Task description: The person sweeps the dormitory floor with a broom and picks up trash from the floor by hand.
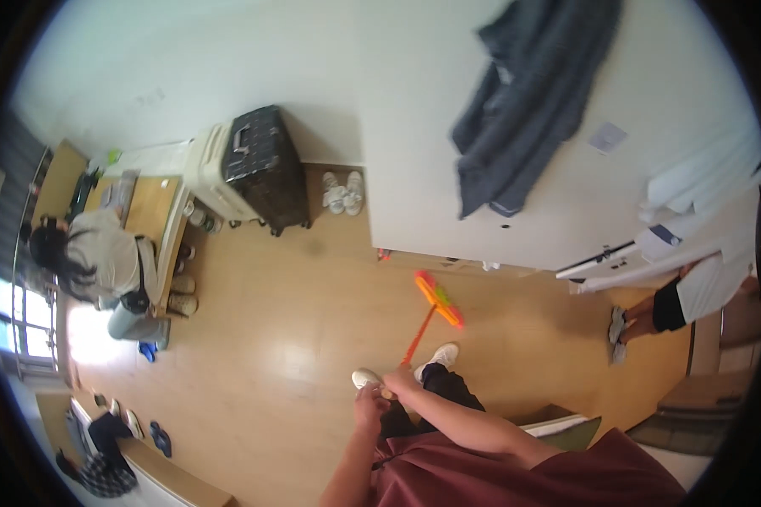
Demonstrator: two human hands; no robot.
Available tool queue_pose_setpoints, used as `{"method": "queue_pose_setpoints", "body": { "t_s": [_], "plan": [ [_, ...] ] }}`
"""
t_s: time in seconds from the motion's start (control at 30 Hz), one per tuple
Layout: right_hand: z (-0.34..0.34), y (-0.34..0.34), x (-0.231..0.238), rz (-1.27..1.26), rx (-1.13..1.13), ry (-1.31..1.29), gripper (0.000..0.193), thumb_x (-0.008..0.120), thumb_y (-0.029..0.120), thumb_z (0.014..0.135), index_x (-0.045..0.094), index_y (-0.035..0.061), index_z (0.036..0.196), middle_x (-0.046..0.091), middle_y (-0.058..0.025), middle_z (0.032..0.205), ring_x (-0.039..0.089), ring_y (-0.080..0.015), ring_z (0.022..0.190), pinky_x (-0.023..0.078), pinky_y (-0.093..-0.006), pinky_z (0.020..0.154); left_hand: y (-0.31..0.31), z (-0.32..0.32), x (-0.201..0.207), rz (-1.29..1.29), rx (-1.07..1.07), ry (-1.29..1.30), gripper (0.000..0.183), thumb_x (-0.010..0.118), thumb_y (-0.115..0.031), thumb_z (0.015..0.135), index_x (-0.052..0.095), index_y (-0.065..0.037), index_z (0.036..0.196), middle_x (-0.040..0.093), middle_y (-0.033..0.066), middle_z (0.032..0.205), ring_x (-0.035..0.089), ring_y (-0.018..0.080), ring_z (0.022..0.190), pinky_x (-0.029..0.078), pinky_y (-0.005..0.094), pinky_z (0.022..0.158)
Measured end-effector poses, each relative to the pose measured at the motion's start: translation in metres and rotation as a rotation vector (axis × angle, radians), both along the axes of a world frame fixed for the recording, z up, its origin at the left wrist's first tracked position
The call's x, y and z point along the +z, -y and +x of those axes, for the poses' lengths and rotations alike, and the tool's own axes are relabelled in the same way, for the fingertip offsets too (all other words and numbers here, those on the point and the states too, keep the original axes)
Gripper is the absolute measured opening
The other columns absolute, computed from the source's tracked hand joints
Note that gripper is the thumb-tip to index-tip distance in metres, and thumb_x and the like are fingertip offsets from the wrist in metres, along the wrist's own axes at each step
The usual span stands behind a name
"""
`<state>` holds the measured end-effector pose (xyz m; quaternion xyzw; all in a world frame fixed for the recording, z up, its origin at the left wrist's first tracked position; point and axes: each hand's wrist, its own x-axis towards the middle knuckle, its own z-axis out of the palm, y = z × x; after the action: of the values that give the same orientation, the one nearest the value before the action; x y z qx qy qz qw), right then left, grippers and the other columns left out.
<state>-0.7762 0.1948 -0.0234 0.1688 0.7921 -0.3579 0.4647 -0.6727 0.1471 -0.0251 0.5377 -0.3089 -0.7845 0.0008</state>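
Observation:
An orange-handled mop (413, 339) slants down in front of me, with its flat orange head resting on the floor. A yellow-green part sits at the middle of that head. My right hand (402, 383) is wrapped round the upper shaft. Close beside it, my left hand (369, 404) is closed at the handle's top end, where a pale tip shows between the two hands. Below them are my white shoes, standing just behind the mop.
A white cabinet (431, 169) with a grey garment (524, 110) hanging on it stands ahead. Left of it are white shoes (343, 193), a black suitcase (266, 173) and a desk with a seated person (106, 253). Another person (685, 296) stands right; one in checked clothing (101, 473) is lower left.

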Motion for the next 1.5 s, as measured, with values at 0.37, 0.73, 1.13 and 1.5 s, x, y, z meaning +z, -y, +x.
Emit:
{"method": "queue_pose_setpoints", "body": {
  "t_s": [0.37, 0.73, 1.13, 1.5],
  "plan": [
    [0.089, 0.102, -0.015, -0.168, 0.294, 0.023, 0.047, 0.050, 0.008, 0.075, 0.032, -0.0036, 0.117, 0.055, -0.0157, 0.078, 0.059, -0.0288, 0.068, 0.048, -0.0360, 0.053, 0.062, 0.079, 0.014, 0.061, 0.242, -0.064, 0.039, 0.035, -0.038, 0.091, 0.050, -0.004, 0.104, 0.059, 0.0078, 0.083, 0.057, 0.0161, 0.065, 0.046, 0.0277, 0.056],
    [0.074, 0.080, 0.067, -0.307, 0.174, 0.158, 0.045, 0.048, 0.003, 0.078, 0.035, 0.0107, 0.120, 0.046, -0.0036, 0.067, 0.046, -0.0115, 0.048, 0.037, -0.0255, 0.037, 0.101, 0.061, 0.004, 0.237, 0.160, -0.122, 0.038, 0.044, -0.034, 0.088, 0.046, -0.002, 0.108, 0.055, 0.0130, 0.099, 0.056, 0.0216, 0.071, 0.047, 0.0301, 0.062],
    [0.099, 0.186, 0.042, -0.485, 0.425, 0.542, 0.042, 0.045, 0.004, 0.077, 0.041, 0.0083, 0.118, 0.045, -0.0024, 0.065, 0.044, -0.0102, 0.047, 0.035, -0.0237, 0.036, 0.171, 0.090, 0.011, 0.356, 0.589, -0.270, 0.015, 0.048, -0.015, 0.083, 0.050, -0.001, 0.088, 0.056, 0.0090, 0.076, 0.056, 0.0178, 0.068, 0.048, 0.0310, 0.060],
    [-0.035, 0.207, 0.069, -0.078, 0.859, -0.096, 0.050, 0.049, 0.013, 0.076, 0.034, -0.0004, 0.121, 0.058, -0.0209, 0.088, 0.061, -0.0288, 0.072, 0.049, -0.0370, 0.058, 0.200, -0.067, 0.021, 0.569, 0.530, -0.476, 0.019, 0.045, -0.016, 0.088, 0.052, 0.002, 0.088, 0.058, 0.0124, 0.083, 0.057, 0.0226, 0.075, 0.047, 0.0344, 0.068]
  ]
}}
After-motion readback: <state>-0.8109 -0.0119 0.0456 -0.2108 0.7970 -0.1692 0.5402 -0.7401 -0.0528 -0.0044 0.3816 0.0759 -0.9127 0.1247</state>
